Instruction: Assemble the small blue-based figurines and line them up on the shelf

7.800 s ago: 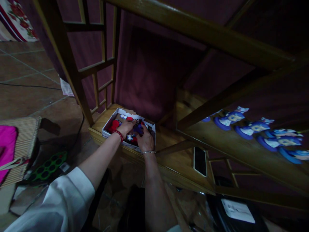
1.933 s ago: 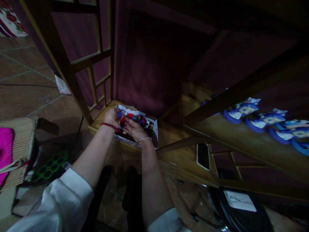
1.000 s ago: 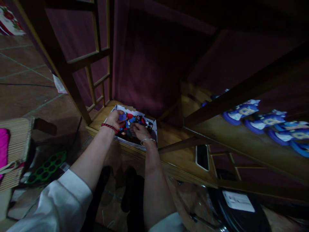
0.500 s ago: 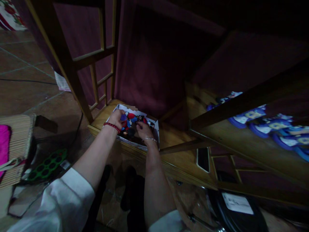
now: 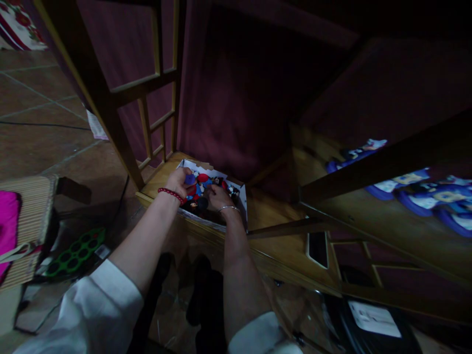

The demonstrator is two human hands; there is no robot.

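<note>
A white cardboard box (image 5: pixel 241 206) sits on the low wooden shelf, holding several small red, blue and black toy figures (image 5: pixel 202 178). At the box's left end, my left hand (image 5: pixel 177 182), with a red beaded bracelet, is closed around a small purple round piece (image 5: pixel 190 180). My right hand (image 5: pixel 220 197), wearing a thin bangle, reaches in among the figures with its fingers pinched together. Whatever those fingers hold is too dark and small to make out. A dark round piece (image 5: pixel 202 203) lies in the box between my hands.
Blue-based figures (image 5: pixel 416 201) stand on a higher wooden shelf (image 5: pixel 342 216) at the right. A dark phone (image 5: pixel 317 249) lies on the low shelf. On the left are a wooden lattice frame (image 5: pixel 143 88), a woven-topped stool (image 5: pixel 35 216) and a green holed tray (image 5: pixel 75 250).
The view has shifted slightly, so the shelf and box appear a little further right. Both hands stay in the box, with the purple piece still in my left hand.
</note>
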